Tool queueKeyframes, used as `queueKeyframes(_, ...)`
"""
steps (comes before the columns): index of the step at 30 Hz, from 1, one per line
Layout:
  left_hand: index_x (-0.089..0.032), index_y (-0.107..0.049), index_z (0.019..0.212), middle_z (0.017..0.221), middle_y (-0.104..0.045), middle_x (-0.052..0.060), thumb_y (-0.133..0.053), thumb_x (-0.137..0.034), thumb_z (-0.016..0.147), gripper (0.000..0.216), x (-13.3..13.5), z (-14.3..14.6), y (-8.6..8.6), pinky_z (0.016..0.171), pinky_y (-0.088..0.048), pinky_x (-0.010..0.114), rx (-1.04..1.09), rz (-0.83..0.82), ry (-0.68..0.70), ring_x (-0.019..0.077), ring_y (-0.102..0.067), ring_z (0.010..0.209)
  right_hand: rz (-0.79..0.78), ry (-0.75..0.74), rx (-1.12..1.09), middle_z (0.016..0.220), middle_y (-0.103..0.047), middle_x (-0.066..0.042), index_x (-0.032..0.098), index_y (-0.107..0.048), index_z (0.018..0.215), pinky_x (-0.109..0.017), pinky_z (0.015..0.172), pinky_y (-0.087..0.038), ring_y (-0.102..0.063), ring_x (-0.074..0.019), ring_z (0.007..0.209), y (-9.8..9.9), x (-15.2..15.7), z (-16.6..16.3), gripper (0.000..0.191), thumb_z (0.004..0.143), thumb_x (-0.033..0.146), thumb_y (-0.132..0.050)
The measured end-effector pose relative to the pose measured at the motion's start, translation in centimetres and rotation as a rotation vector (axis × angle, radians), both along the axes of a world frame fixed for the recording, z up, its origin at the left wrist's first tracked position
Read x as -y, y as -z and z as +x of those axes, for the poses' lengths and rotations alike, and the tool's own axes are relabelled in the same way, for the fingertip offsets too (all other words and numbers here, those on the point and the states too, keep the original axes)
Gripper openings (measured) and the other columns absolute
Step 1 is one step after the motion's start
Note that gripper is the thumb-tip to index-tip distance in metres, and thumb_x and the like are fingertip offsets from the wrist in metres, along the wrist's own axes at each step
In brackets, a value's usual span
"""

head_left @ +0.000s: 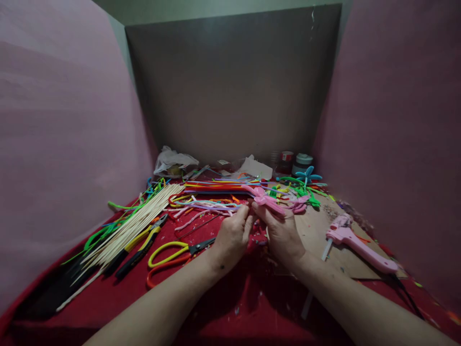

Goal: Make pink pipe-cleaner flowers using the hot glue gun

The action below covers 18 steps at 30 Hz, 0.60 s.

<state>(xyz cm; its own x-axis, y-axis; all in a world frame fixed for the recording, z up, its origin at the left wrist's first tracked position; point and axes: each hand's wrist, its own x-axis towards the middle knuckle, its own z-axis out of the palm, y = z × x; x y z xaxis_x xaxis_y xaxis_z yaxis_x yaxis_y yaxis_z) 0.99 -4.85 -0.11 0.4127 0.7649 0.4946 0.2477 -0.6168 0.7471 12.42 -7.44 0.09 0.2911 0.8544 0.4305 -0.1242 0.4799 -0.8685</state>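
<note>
I see the right hand (284, 233) gripping one pink looped piece (264, 199) at its eleven o'clock; whether the bunched left hand (232, 234) holds anything, I can't tell. From both, one pair of scissors (195, 248) lies at eight, one glue gun (360, 244) at three.

The scene is dimly lit. More light is caught by the smooth pink left-hand panel (65, 125) than by the dusky pink right-hand panel (392, 120); both are stretched by wide-angle distortion. The red fabric tablecloth (226, 307) is darkly shadowed at lower centre. Fine detail is softened in the bright pink looped piece (264, 199).
</note>
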Motion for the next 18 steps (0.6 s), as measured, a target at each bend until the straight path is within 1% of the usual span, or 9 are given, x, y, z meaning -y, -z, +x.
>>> queueKeyframes(1, -0.020, -0.045, 0.069, 0.054, -0.041, -0.005, -0.044, -0.024, 0.085, 0.016, -0.1, 0.0, 0.1, 0.049, -0.028, 0.022, -0.002, -0.008, 0.003, 0.0083, -0.034, 0.047, 0.011, 0.003, 0.020, 0.069, -0.063, 0.001, 0.019, -0.069, 0.077, -0.027, 0.064, -0.042, -0.052, -0.0140, 0.066, 0.1, 0.0, -0.1, 0.018, 0.078, 0.035, -0.061)
queueKeyframes(3, -0.019, -0.044, 0.067, 0.053, -0.038, -0.005, -0.041, -0.028, 0.086, 0.022, -0.1, 0.0, 0.0, 0.047, -0.027, 0.021, 0.036, -0.097, 0.036, 0.0078, -0.032, 0.047, 0.033, 0.005, 0.055, 0.073, -0.065, 0.000, 0.020, -0.070, 0.082, -0.028, 0.067, -0.043, -0.054, -0.0153, 0.070, 0.3, -0.1, -0.1, 0.018, 0.078, 0.035, -0.061)
queueKeyframes(6, -0.018, -0.041, 0.064, 0.050, -0.035, -0.007, -0.044, -0.034, 0.085, 0.027, -0.1, 0.1, -0.5, 0.042, -0.024, 0.019, 0.158, -0.333, 0.138, 0.0056, -0.028, 0.043, 0.044, -0.035, 0.066, 0.085, -0.067, -0.001, 0.023, -0.070, 0.093, -0.029, 0.074, -0.043, -0.056, -0.0159, 0.076, 0.2, -0.3, -0.2, 0.021, 0.078, 0.035, -0.061)
queueKeyframes(8, -0.018, -0.041, 0.065, 0.047, -0.035, -0.008, -0.048, -0.037, 0.083, 0.028, -0.2, 0.1, -0.8, 0.037, -0.020, 0.017, 0.251, -0.512, 0.231, 0.0039, -0.025, 0.037, 0.022, -0.082, 0.045, 0.088, -0.067, -0.001, 0.023, -0.070, 0.098, -0.030, 0.074, -0.043, -0.055, -0.0158, 0.076, 0.1, -0.4, -0.2, 0.026, 0.078, 0.037, -0.061)
queueKeyframes(10, -0.018, -0.041, 0.067, 0.046, -0.034, -0.009, -0.052, -0.040, 0.081, 0.028, -0.3, -0.1, -1.0, 0.034, -0.017, 0.016, 0.339, -0.649, 0.324, 0.0028, -0.021, 0.034, -0.020, -0.115, 0.011, 0.081, -0.066, -0.002, 0.022, -0.070, 0.098, -0.029, 0.068, -0.043, -0.054, -0.0150, 0.071, 0.1, -0.5, -0.2, 0.029, 0.078, 0.041, -0.060)
queueKeyframes(12, -0.018, -0.041, 0.069, 0.046, -0.034, -0.010, -0.053, -0.040, 0.081, 0.028, -0.4, -0.2, -1.1, 0.032, -0.016, 0.015, 0.402, -0.734, 0.401, 0.0023, -0.019, 0.032, -0.069, -0.124, -0.016, 0.070, -0.063, -0.001, 0.019, -0.072, 0.094, -0.026, 0.061, -0.040, -0.050, -0.0127, 0.063, 0.2, -0.7, -0.1, 0.032, 0.078, 0.044, -0.060)
queueKeyframes(15, -0.019, -0.039, 0.070, 0.048, -0.033, -0.010, -0.053, -0.040, 0.082, 0.028, -0.5, -0.4, -1.2, 0.030, -0.015, 0.014, 0.444, -0.825, 0.483, 0.0020, -0.016, 0.032, -0.124, -0.139, -0.027, 0.059, -0.056, 0.001, 0.019, -0.073, 0.091, -0.024, 0.052, -0.034, -0.041, -0.0090, 0.054, 0.5, -0.9, 0.0, 0.032, 0.076, 0.045, -0.061)
queueKeyframes(18, -0.019, -0.039, 0.070, 0.048, -0.031, -0.010, -0.052, -0.038, 0.084, 0.027, -0.4, -0.6, -1.4, 0.029, -0.014, 0.013, 0.458, -0.883, 0.534, 0.0016, -0.014, 0.032, -0.119, -0.168, -0.054, 0.056, -0.053, 0.002, 0.020, -0.072, 0.093, -0.023, 0.050, -0.032, -0.039, -0.0084, 0.051, 0.5, -1.0, 0.2, 0.031, 0.076, 0.044, -0.062)
